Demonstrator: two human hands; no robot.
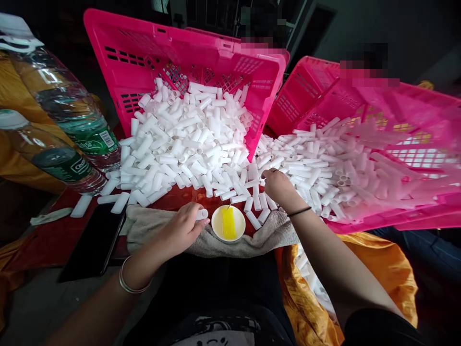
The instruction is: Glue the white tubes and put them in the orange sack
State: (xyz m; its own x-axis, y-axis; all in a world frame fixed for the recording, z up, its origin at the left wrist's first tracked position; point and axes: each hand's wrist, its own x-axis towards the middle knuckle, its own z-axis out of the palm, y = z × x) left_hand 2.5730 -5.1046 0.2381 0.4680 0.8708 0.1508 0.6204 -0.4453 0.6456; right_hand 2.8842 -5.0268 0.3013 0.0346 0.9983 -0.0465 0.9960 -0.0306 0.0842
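My left hand [184, 225] is closed round a short white plastic tube [202, 214], whose open end points to the right. Just right of it is a small white dish [218, 232] with a yellow strip [228, 223] lying in it. At the right front of the tube pile [190, 139], my right hand [279, 186] reaches in with its fingers curled together; what they grip, if anything, is hidden. Several loose tubes [254, 219] lie between the dish and that hand. A grey towel [154, 226] is spread under the dish along the table edge.
Two pink crates, one tipped at the back [122, 72] and one at right [360, 226], hold more tubes. Two water bottles [90, 134] [68, 163] stand left, near a black phone [91, 242]. A yellow-orange sack [389, 274] with tubes hangs lower right. Other people sit behind the crates.
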